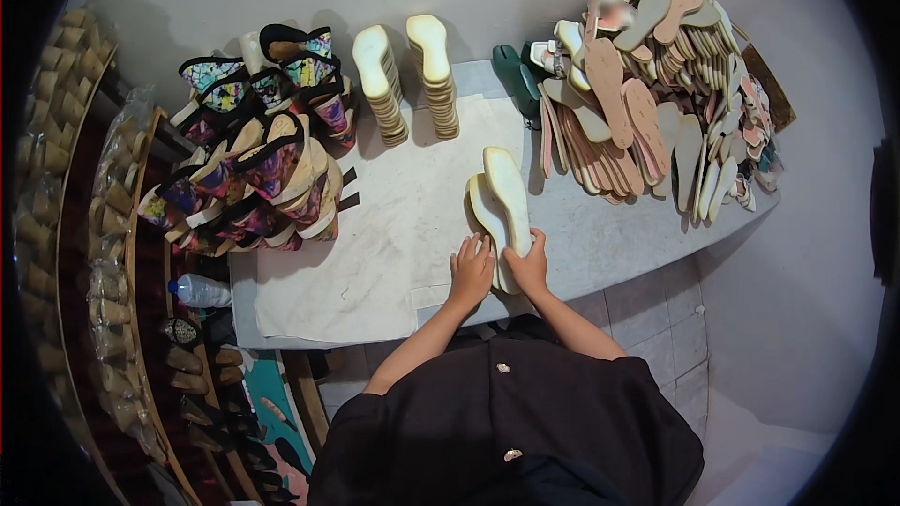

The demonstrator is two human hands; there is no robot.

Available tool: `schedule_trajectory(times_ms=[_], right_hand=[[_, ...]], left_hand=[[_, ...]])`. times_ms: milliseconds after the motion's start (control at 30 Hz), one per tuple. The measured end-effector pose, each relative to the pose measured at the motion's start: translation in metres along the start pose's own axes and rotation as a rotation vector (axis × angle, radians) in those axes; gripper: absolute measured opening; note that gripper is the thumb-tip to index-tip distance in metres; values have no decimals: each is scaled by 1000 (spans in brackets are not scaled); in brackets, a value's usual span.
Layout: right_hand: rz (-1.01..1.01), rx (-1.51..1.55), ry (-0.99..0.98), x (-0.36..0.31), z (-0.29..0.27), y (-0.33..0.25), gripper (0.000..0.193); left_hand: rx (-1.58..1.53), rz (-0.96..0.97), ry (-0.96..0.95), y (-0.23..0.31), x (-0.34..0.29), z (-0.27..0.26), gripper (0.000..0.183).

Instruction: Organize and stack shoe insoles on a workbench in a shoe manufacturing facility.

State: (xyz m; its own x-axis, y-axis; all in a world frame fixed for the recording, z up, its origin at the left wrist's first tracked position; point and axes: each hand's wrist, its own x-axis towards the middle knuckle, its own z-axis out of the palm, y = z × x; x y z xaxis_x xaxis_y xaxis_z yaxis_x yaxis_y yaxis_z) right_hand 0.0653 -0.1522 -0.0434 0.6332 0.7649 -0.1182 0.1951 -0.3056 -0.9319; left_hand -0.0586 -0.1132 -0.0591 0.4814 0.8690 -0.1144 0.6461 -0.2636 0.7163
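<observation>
Two cream shoe insoles overlap near the front edge of the table. The upper insole (507,189) leans across the lower insole (483,209), toes pointing away from me. My right hand (528,264) grips the upper insole near its heel, thumb on top and fingers round the right side. Against the lower insole's left edge lies my left hand (472,264), its fingers stretched forward and touching the sole. Farther back stand two tall stacks of cream insoles, a left stack (380,75) and a right stack (432,61).
Colourful patterned wedge sandals (272,164) are piled at the left of the table (600,239). A large heap of pink and grey insoles (623,122) covers the right, beside a dark green shoe-shaped piece (516,80). Shelves (141,253) and a plastic bottle (202,290) stand at left.
</observation>
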Motion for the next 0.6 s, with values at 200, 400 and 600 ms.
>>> schedule_trajectory(times_ms=[200, 400, 600], right_hand=[[-231, -53, 92, -10, 5, -2, 68], [-313, -216, 41, -33, 0, 18, 55], [-239, -202, -26, -43, -2, 17, 50]], left_hand=[[16, 31, 36, -13, -2, 8, 47], [-12, 53, 65, -18, 0, 13, 47], [-49, 38, 32, -14, 8, 10, 48]])
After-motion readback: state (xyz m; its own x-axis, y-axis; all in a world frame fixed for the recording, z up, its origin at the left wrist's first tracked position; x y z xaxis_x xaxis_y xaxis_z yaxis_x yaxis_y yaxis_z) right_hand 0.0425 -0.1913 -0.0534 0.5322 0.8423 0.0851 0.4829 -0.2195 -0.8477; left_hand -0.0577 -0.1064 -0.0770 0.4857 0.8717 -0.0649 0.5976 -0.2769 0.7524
